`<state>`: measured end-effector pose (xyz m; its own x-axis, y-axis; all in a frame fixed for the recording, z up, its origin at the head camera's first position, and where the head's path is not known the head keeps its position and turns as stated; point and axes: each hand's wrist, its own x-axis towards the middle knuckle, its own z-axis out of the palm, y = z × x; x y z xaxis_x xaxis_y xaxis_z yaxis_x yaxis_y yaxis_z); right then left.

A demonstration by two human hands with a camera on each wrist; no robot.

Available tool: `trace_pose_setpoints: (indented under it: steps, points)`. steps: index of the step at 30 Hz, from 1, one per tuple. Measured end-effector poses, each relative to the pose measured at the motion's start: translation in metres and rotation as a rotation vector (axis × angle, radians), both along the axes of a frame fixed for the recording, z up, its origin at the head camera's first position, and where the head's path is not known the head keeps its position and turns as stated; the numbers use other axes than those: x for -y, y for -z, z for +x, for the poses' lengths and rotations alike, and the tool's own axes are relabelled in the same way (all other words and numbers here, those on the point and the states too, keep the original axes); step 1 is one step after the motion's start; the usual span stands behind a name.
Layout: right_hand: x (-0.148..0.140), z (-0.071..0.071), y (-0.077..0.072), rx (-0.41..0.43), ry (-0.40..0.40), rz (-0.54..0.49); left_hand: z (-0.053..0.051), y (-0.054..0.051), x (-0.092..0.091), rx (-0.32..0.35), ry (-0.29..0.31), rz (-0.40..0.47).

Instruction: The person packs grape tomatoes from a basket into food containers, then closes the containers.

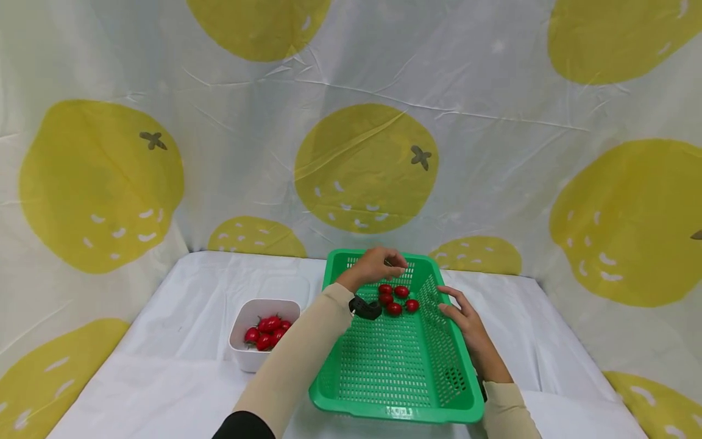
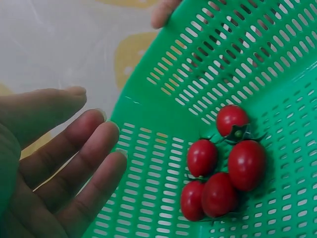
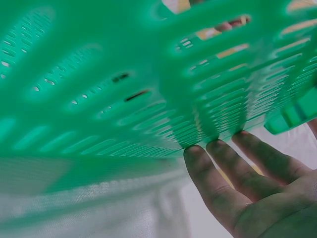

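A green plastic basket (image 1: pixel 384 366) with slotted walls stands tilted on the white-covered table. Several small red tomatoes (image 1: pixel 394 309) with green stems lie together at its far end. Over that far end is my left hand (image 1: pixel 378 266), its fingers loosely bent with nothing between them; in the left wrist view, the left hand (image 2: pixel 64 168) is apart from the tomatoes (image 2: pixel 219 194). At the basket's right side, my right hand (image 1: pixel 465 317) holds the rim with thumb and forefinger over it. The right wrist view shows the other fingers (image 3: pixel 242 166) against the outer wall.
Left of the basket, a white square container (image 1: pixel 253 360) holds several more red tomatoes (image 1: pixel 264 341), partly hidden by my left sleeve. A pale, translucent flat piece (image 1: pixel 285 286) lies behind it. A lemon-patterned curtain (image 1: pixel 236 140) rises behind the table.
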<state>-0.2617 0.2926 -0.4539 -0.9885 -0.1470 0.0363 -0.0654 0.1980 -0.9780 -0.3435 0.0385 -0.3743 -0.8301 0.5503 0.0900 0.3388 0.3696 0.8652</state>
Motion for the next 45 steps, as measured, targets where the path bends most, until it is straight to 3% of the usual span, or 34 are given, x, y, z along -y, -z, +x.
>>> trace_pose_setpoints:
  steps: [8, 17, 23, 31, 45]
  points:
    - [0.004, 0.000, 0.000, 0.024, 0.010, -0.036, -0.002, 0.017, -0.001, -0.041, -0.055, -0.075]
    - [0.000, 0.001, -0.001, 0.018, 0.009, -0.038, 0.001, 0.032, -0.005, -0.018, -0.018, -0.119]
    - [0.000, 0.002, -0.002, 0.008, -0.014, -0.047, 0.003, 0.035, -0.008, -0.034, -0.017, -0.171]
    - [0.001, 0.000, -0.001, 0.004, -0.020, -0.056, 0.004, 0.039, -0.008, -0.043, 0.049, -0.234]
    - [0.001, 0.000, -0.001, 0.009, -0.010, -0.064, 0.005, 0.043, -0.013, -0.081, 0.085, -0.306]
